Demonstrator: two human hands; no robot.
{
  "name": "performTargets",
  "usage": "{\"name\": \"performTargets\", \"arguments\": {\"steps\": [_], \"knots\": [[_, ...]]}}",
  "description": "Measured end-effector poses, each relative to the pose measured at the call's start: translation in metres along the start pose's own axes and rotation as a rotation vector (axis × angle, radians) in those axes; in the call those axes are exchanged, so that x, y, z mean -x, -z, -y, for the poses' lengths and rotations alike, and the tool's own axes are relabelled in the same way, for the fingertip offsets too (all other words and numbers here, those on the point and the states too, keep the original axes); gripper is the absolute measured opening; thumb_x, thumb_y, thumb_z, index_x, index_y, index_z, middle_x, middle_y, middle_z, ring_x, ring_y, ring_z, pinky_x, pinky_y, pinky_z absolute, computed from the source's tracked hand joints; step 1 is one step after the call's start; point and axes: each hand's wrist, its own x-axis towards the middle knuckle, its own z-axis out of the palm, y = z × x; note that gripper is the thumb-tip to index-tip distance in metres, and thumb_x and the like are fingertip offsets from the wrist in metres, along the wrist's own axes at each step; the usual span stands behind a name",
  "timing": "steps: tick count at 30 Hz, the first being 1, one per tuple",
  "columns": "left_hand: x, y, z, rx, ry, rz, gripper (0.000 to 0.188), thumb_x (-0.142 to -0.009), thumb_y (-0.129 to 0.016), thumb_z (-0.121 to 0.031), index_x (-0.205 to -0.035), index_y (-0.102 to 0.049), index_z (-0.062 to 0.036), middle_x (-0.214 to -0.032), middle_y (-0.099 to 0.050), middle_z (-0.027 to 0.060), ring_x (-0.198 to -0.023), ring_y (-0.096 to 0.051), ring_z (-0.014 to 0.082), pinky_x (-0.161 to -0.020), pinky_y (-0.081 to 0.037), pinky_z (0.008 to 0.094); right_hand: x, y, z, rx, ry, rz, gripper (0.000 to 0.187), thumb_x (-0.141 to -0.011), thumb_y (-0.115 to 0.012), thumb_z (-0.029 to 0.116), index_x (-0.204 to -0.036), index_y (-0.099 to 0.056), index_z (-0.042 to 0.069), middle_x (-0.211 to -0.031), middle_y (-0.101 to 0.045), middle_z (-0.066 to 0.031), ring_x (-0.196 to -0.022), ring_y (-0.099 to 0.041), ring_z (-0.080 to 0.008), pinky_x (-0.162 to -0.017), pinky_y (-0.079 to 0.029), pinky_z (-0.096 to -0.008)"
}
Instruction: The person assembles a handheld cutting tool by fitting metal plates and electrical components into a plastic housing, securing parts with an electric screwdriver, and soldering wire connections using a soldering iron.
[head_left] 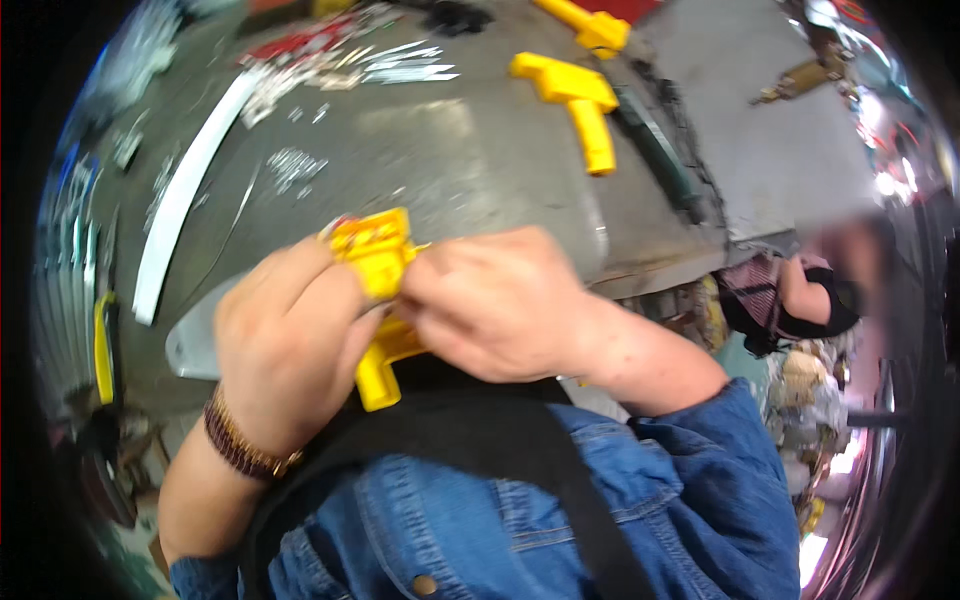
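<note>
Yellow housing [378,270], interior blurred, was pinched by left hand [285,330]; fingers of right hand [500,305] were bunched against it. Rightward, tabletop [490,190] edge was exposed.

shell [380,265] smooth plastic, tabletop [520,190] smooth with dull sheen, small parts [295,168] shiny metal-looking, jacket [650,500] denim cloth, strap [450,435] matt cloth

grey worktable [520,200], bright glare [886,184]

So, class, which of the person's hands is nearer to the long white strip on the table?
Left. The left hand is to the right of the white strip's near end; the right hand is farther right, at the yellow piece.
</note>
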Motion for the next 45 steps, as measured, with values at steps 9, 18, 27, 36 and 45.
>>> {"name": "performTargets", "arguments": {"steps": [9, 18, 27, 36, 45], "knots": [[0.021, 0.030, 0.005, 0.080, 0.194, 0.028, 0.089, -0.048, -0.091, -0.032, -0.122, -0.055, -0.0008, -0.103, -0.061, 0.0150, -0.094, -0.059, 0.0343, -0.084, -0.046, 0.0417, 0.041, 0.151, -0.166, 0.521, -0.731, -0.282, 0.028, -0.093, -0.059, 0.030, -0.100, -0.067, 0.004, -0.093, -0.069, -0.0178, -0.089, -0.066, -0.0368, -0.078, -0.052, -0.0424], [0.032, 0.044, 0.007, -0.193, 0.240, 0.118, 0.094, -0.055, -0.087, -0.036, -0.134, -0.050, -0.0018, -0.134, -0.053, 0.0174, -0.124, -0.048, 0.0389, -0.106, -0.036, 0.0460, 0.124, 0.220, -0.316, 1.032, -1.079, -0.196, 0.036, -0.093, -0.058, 0.029, -0.116, -0.053, 0.001, -0.109, -0.065, -0.0217, -0.100, -0.066, -0.0366, -0.082, -0.055, -0.0473], [-0.024, 0.050, -0.027, 0.489, 0.004, 0.313, 0.052, -0.076, -0.082, -0.030, -0.114, -0.063, 0.0006, -0.117, -0.063, 0.0201, -0.110, -0.060, 0.0353, -0.093, -0.048, 0.0410, 0.001, 0.249, -0.111, -0.604, -0.880, -0.062, 0.026, -0.100, -0.049, 0.020, -0.117, -0.053, 0.000, -0.072, -0.058, -0.0065, -0.047, -0.046, -0.0079, -0.038, -0.032, -0.0226], [-0.059, -0.019, -0.067, 1.682, 0.476, 0.668, 0.055, -0.102, -0.051, -0.018, -0.148, -0.026, -0.0015, -0.084, -0.056, 0.0020, -0.075, -0.054, 0.0123, -0.071, -0.046, 0.0277, -0.031, 0.137, -0.097, -1.572, -0.345, -0.489, 0.027, -0.102, -0.049, 0.023, -0.121, -0.051, 0.004, -0.077, -0.055, -0.0040, -0.052, -0.046, -0.0089, -0.041, -0.032, -0.0231], [-0.016, 0.021, -0.057, 0.085, 0.084, 0.386, 0.010, -0.086, -0.065, -0.014, -0.091, -0.061, -0.0063, -0.076, -0.064, 0.0122, -0.065, -0.065, 0.0270, -0.055, -0.050, 0.0376, 0.024, 0.075, -0.095, 0.765, -0.310, -0.462, 0.056, -0.084, -0.072, 0.020, -0.130, -0.050, -0.003, -0.124, -0.058, -0.0223, -0.118, -0.052, -0.0379, -0.102, -0.040, -0.0458]]}}
